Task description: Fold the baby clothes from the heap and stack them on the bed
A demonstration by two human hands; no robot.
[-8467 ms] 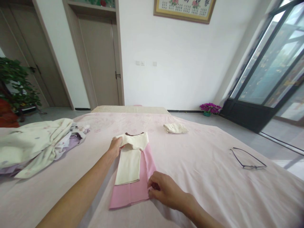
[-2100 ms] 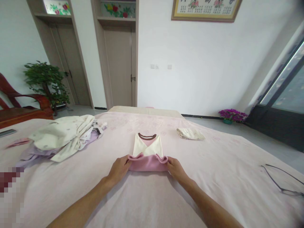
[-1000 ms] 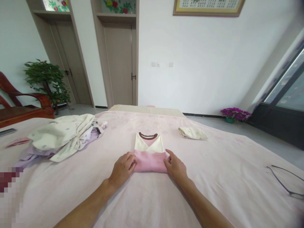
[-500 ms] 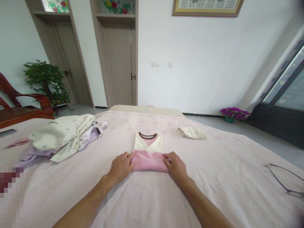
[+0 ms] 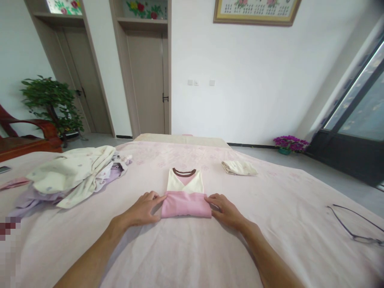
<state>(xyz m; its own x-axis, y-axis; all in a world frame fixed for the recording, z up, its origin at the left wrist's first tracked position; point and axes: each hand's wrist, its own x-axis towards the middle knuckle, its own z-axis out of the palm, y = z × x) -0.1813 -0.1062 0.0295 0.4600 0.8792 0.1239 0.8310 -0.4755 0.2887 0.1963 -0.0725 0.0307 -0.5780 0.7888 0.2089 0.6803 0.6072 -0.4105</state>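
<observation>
A small shirt [image 5: 186, 205] lies on the bed cover, its pink lower part folded up over the front. Its cream top and dark brown neckline face away from me. My left hand [image 5: 143, 210] is open at the shirt's left edge, index fingertip at the upper corner of the fold and thumb by the lower corner. At the right edge rests my right hand [image 5: 225, 210], also open, with fingers touching the fold's upper corner and the thumb lower down. The fabric between my hands is flat.
Left on the pale pink bed cover [image 5: 186, 256] is a heap of loose clothes [image 5: 75, 172], with a phone [image 5: 5, 169] beyond it. A folded cream cloth [image 5: 240, 167] lies right of the shirt. Eyeglasses [image 5: 354, 232] lie near the right edge.
My left hand has loosened, its thumb and index spreading apart at the shirt's edge. The right hand's fingers have also opened somewhat. The view has shifted slightly; the shirt stays folded.
</observation>
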